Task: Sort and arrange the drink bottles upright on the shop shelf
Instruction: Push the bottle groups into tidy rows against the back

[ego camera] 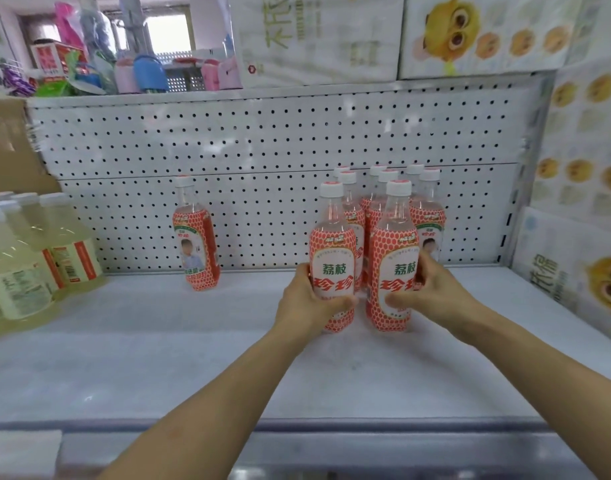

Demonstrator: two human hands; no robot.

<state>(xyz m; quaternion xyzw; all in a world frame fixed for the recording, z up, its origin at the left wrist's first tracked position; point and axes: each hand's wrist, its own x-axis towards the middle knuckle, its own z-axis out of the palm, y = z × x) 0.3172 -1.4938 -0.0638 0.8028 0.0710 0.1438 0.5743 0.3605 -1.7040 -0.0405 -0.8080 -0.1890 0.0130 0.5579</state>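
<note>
Bottles filled the middle right of the frame on my feed: a tight cluster of lychee drink bottles (427,216) with white caps and red-patterned labels, all upright on the white shelf (141,358) and set close to the pegboard (262,133). I saw the left hand (306,303) wrapped round the front left bottle (333,268), with fingers and thumb curled about its lower label from the left side. The right hand (435,292) gripped the front right bottle (396,258) in the same way from the other side, its thumb lying over the lower part of the label. Both bottles stood upright, just beside each other and immediately in front of the rest of the cluster. I could not tell whether either was lifted clear of the shelf. Well apart from them, toward the centre left of the frame, a single bottle (195,244) of the same kind stood alone near the pegboard, its label turned to show a printed picture. At the far left edge a group of pale yellow drink bottles (16,265) stood below a cardboard box (6,143). Along the right edge and the upper right ran printed cartons (574,271) bearing a cartoon yellow bird, and mixed coloured goods (141,71) crowded the upper left.
</note>
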